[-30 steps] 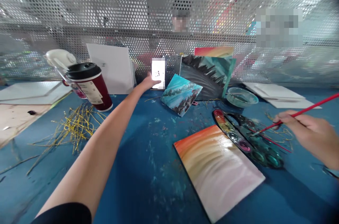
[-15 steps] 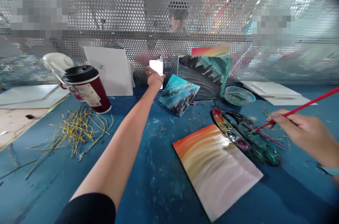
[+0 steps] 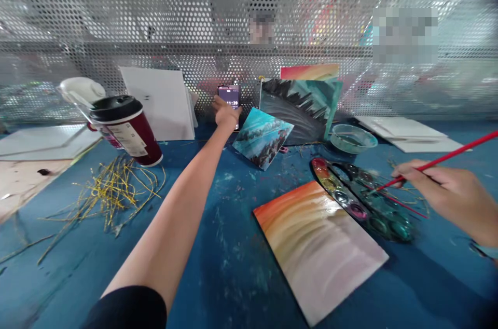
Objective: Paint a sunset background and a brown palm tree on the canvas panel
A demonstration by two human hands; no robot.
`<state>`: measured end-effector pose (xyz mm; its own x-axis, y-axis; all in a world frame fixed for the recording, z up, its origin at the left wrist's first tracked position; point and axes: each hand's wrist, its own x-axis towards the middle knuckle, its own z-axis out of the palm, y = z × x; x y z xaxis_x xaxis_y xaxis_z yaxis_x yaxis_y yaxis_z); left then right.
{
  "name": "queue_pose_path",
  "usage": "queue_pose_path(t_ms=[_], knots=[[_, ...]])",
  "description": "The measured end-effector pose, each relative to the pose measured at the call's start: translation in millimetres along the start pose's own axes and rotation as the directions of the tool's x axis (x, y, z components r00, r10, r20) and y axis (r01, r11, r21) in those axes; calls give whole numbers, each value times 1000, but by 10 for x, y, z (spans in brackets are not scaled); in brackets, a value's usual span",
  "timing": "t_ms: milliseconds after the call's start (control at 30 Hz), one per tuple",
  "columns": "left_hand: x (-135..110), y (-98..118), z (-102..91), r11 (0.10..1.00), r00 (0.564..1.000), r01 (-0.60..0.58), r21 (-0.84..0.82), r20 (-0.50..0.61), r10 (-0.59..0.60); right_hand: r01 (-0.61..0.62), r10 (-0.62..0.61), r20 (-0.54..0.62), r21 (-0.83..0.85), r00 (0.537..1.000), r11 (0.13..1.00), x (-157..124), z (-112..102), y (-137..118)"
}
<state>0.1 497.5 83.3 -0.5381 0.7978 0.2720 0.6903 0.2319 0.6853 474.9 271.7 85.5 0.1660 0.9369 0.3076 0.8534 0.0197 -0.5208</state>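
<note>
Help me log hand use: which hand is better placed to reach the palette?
Right: the right hand holds the red brush, tip at the palette; the left hand is off at the phone.

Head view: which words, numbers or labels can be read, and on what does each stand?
"11:39", as it seems, on the lit phone by the left hand.
Label on the red paper cup: print too small to read.
Marks on the white canvas: too small to read.
Paintbrush in the right hand: no text.

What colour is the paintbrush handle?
Red. The paintbrush, held in the right hand, shows clearly in the head view.
</note>
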Motion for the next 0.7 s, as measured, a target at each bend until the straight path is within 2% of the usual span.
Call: queue_pose_path(t_ms=[267, 700], knots=[[10, 3, 21, 997, 999, -46, 56, -17, 47, 58, -58, -11, -15, 998, 998, 13, 7, 73], [36, -107, 24, 996, 997, -65, 60, 39, 62, 135, -135, -18, -19, 991, 991, 15, 26, 194]])
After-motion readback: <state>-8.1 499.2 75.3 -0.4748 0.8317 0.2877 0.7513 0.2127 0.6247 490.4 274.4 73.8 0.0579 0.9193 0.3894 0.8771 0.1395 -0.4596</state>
